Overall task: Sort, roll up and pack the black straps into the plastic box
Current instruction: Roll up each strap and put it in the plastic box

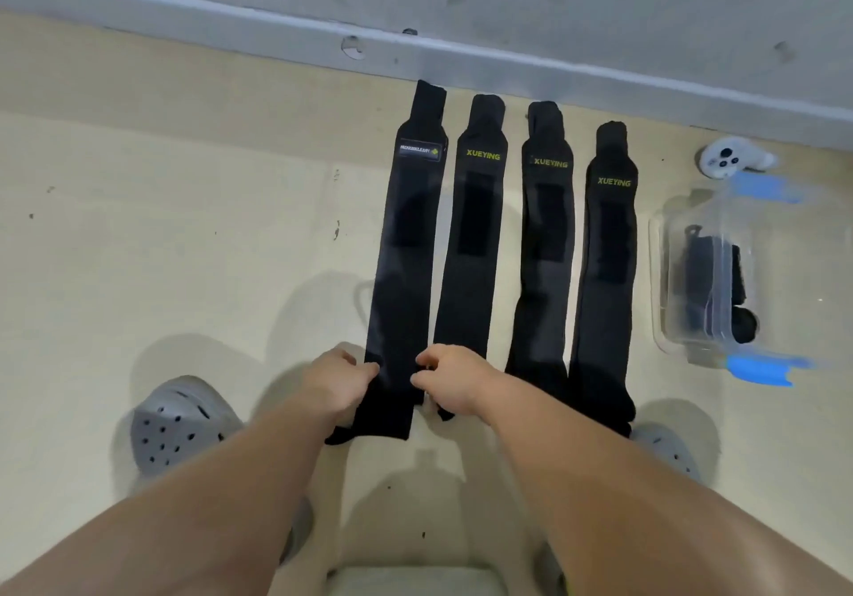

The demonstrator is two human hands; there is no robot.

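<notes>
Straps (471,226), four flat black woven bands, lie side by side on the floor (184,249), running from us toward its edge by the wall (554,4). We pinch the near end of the leftmost strap (406,249) at its two sides, left hand (344,380) and right hand (454,378) curled on the cloth. Beside the rightmost band stands the clear plastic box (664,272) with blue latches (764,369), dark items inside.

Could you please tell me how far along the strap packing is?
Done: four straps lie flat side by side, and dark items sit in the plastic box. In hand: left hand and right hand pinch the near end of the leftmost strap. Left: rolling and packing all four.
</notes>
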